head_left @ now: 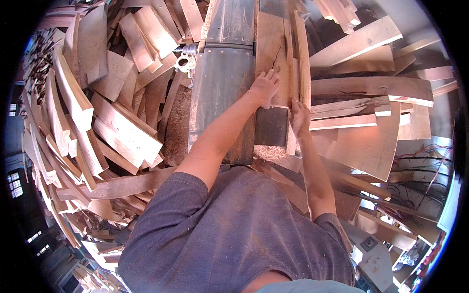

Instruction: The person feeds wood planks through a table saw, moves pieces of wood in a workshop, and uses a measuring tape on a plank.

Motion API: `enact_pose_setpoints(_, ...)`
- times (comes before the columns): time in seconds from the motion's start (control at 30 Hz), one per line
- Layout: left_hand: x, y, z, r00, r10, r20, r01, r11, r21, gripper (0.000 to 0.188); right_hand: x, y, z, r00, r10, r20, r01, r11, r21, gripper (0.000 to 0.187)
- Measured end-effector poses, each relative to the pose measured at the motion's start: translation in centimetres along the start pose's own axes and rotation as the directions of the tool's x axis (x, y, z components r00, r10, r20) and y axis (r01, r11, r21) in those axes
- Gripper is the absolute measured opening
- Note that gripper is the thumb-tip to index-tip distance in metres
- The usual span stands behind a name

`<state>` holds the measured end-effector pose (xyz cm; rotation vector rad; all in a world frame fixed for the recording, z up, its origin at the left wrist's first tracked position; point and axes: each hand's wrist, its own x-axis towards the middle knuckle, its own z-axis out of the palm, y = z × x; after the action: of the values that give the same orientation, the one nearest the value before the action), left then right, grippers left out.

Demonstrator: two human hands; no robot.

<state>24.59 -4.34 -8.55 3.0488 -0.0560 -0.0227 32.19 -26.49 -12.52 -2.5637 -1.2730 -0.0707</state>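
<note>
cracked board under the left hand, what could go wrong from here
The cracked board might split along its crack, perhaps putting splinters into the left hand resting on it. The right hand, beside the board's near end, could get pinched if the wood shifts. The planks heaped loosely at the left might slide if bumped.

And no word, number or sign can be read here, not on the cracked board (267, 44), metal table (222, 88) or shirt (244, 219).
</note>
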Motion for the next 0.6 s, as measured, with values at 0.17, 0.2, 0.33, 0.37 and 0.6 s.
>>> enact_pose_setpoints(0.17,0.4,-0.3,-0.4,1.000,-0.001,0.022,0.002,1.000,-0.011,0.080,0.5,-0.1,-0.3,0.999,-0.016,-0.030,0.016,1.000,0.016,0.049)
enact_pose_setpoints(0.2,0.5,-0.3,-0.5,1.000,-0.001,0.027,0.001,1.000,-0.008,0.081,0.7,-0.1,-0.3,1.000,-0.017,-0.026,0.018,1.000,0.018,0.049)
enact_pose_setpoints(0.33,0.9,-0.7,-0.6,1.000,0.012,0.021,-0.012,1.000,0.000,0.081,1.0,0.1,-0.3,0.998,-0.040,-0.048,0.041,0.999,0.010,0.049)
enact_pose_setpoints(0.37,0.9,-0.8,-0.5,1.000,0.010,0.019,-0.010,1.000,0.002,0.081,1.1,0.1,-0.3,0.997,-0.044,-0.056,0.045,0.999,0.020,0.049)
enact_pose_setpoints(0.6,1.5,-1.3,-0.3,1.000,0.001,0.011,-0.001,1.000,0.004,0.082,1.9,0.5,0.4,0.997,-0.031,-0.074,0.034,0.999,0.041,0.043)
